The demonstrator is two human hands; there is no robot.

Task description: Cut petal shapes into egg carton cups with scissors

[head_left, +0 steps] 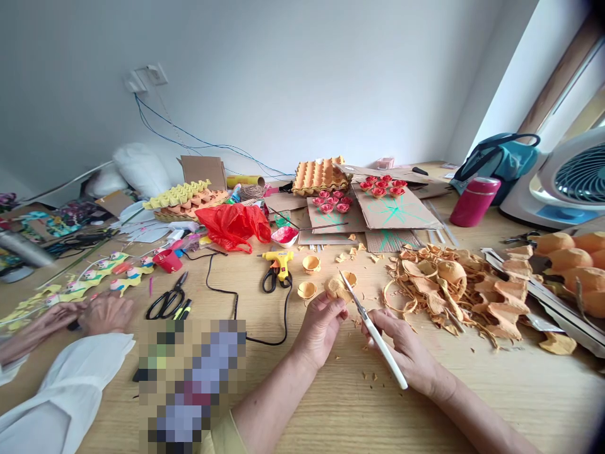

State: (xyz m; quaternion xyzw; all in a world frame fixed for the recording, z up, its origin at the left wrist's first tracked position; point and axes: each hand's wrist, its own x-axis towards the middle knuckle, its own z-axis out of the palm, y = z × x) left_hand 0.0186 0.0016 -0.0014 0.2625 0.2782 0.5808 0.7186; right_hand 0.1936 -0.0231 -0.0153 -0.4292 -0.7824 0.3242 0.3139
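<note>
My left hand [322,325] pinches a tan egg carton cup [336,289] between thumb and fingers. White-handled scissors [382,350] are gripped in my right hand [405,345], their blades reaching up to the cup's right edge. Just beyond lie more cut cups [311,264], one of them partly behind the scissor tips [350,279]. Small carton scraps dot the wooden table [340,410] around my hands. To the right of my right hand is a heap of carton offcuts [439,284].
A yellow glue gun [278,265] and black scissors [170,296] lie left of centre. Red-painted flowers [384,185] sit on cardboard [401,213] at the back. On the left, a co-worker's hands [106,313] rest near painted carton strips [89,277]. A pink bottle [475,202] stands right.
</note>
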